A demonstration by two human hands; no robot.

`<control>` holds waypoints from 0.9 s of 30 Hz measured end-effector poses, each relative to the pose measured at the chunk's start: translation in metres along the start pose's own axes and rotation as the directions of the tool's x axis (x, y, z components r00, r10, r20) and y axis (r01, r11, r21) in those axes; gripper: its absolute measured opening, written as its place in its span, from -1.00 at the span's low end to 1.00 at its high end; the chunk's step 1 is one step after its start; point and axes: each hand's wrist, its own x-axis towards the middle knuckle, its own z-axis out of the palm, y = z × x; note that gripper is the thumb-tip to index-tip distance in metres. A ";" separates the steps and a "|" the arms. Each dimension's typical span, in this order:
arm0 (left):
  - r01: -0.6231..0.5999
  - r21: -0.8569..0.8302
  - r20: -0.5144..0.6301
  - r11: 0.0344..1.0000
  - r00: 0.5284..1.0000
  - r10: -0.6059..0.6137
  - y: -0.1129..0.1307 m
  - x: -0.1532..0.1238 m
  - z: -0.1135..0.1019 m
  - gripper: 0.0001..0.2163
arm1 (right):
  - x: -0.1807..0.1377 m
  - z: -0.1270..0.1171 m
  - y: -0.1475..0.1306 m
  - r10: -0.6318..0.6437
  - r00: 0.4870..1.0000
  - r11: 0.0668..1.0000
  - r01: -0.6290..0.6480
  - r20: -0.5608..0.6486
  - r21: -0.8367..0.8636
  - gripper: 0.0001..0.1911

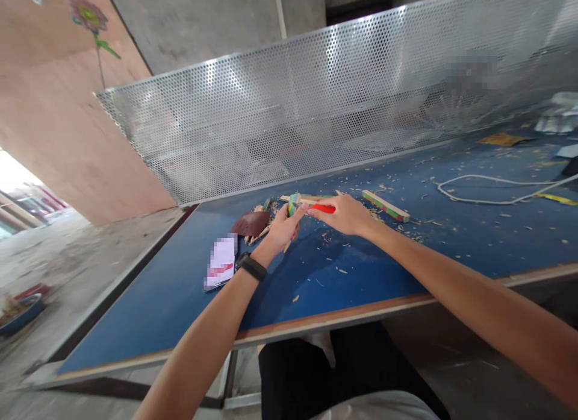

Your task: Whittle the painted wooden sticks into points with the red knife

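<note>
Our left grip (283, 227) is clamped on a green-and-yellow wooden piece (294, 199) above the blue tabletop (149, 311), seemingly steadying it for the slim red tool (323, 208) pinched in our right grip (345, 214). A pale-screened phone (221, 262) lies nearest, then a curved dark-red sheet (250, 223) and a green-sided wooden bar (386, 205); a perforated metal screen (307, 100) bars the back.

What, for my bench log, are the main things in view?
Table: 1, blue, centre
Panel: 1, silvery, behind table
Phone: 1, pale, left
Sheet: 1, maroon, beside phone
Sticks: several, tan, beside sheet
Bar: 1, multicoloured, centre-right
Shavings: many, tan, table
Cable: 1, white, right
Flower: 1, pink, upper left
Basin: 1, blue, left
Block: 1, multicoloured, left grip
Tool: 1, red, right grip
Wristband: 1, black, left wrist
Left grip: 1, bare, centre
Right grip: 1, bare, centre
</note>
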 end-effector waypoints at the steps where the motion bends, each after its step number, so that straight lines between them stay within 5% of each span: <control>1: 0.007 0.001 0.002 1.000 1.000 -0.008 0.001 -0.001 0.000 -0.67 | 0.000 0.001 0.000 0.005 1.000 1.000 -0.005 -0.019 -0.021 -0.38; 14: 0.113 -0.066 -0.061 0.991 0.991 -0.118 0.002 0.000 0.002 -0.62 | -0.009 0.006 -0.023 0.068 0.986 0.969 -0.101 -0.151 -0.224 -0.44; 27: 0.066 -0.075 -0.183 0.995 0.980 -0.078 -0.007 -0.001 0.018 -0.60 | -0.010 0.012 -0.027 0.026 0.969 0.911 -0.124 -0.247 -0.393 -0.45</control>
